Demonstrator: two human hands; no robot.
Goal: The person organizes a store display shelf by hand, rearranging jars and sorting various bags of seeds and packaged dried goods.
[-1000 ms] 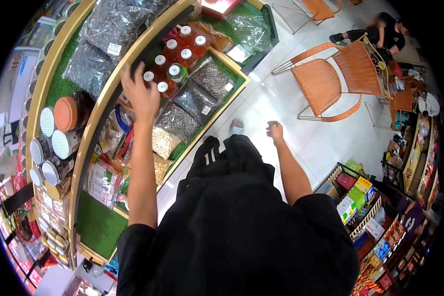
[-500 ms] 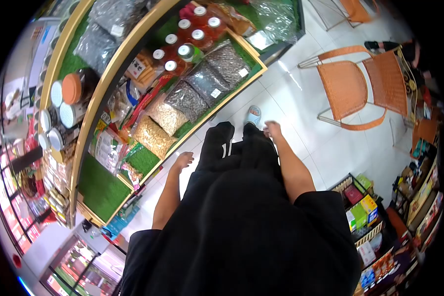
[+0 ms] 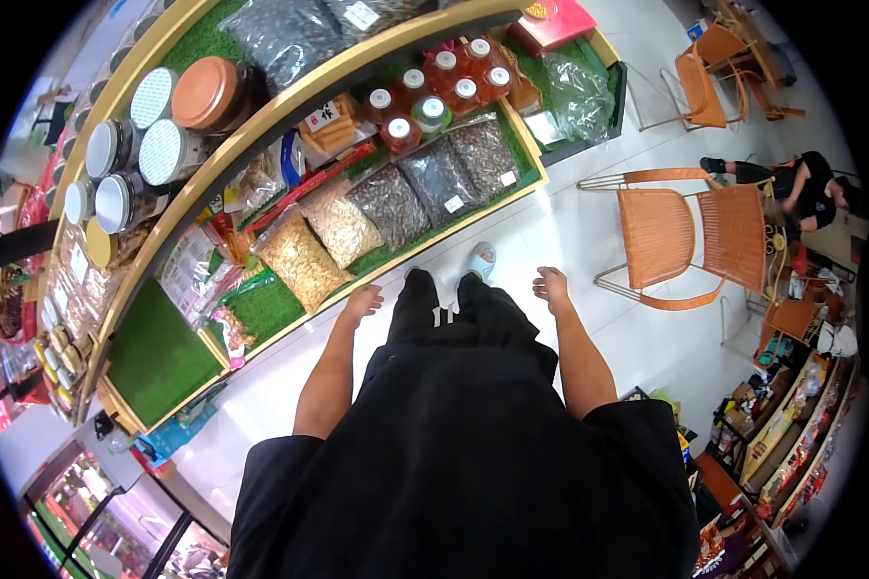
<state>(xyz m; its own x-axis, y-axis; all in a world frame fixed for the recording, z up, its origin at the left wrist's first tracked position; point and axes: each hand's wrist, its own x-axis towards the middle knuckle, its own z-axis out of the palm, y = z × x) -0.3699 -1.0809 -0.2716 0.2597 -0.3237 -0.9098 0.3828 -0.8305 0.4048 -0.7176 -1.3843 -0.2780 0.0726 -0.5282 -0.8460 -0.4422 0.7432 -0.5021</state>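
My left hand [image 3: 364, 301] hangs beside the front edge of a green-lined display shelf [image 3: 169, 352], with nothing in it and its fingers loosely apart. Nearest to it on the shelf are a clear bag of yellowish dried food [image 3: 301, 262] and a bag of paler pieces [image 3: 341, 228]. Farther along lie dark-filled bags [image 3: 389, 206]. On my other side, my right hand [image 3: 551, 287] hangs over the white tiled floor, fingers slightly bent and apart, holding nothing. The wicker chair [image 3: 655, 236] stands to its right, not touched.
Lidded jars of red contents [image 3: 412, 94] stand behind the bags. Larger jars [image 3: 210, 94] line the upper tier at left. Another chair [image 3: 710, 82] is farther off, near a seated person in dark clothes [image 3: 811, 193]. Loaded shelves [image 3: 787, 425] run along the right.
The view has shifted along the shelf, and a slippered foot has moved. My right hand now hangs farther out from my leg. Both hands stay without anything in them.
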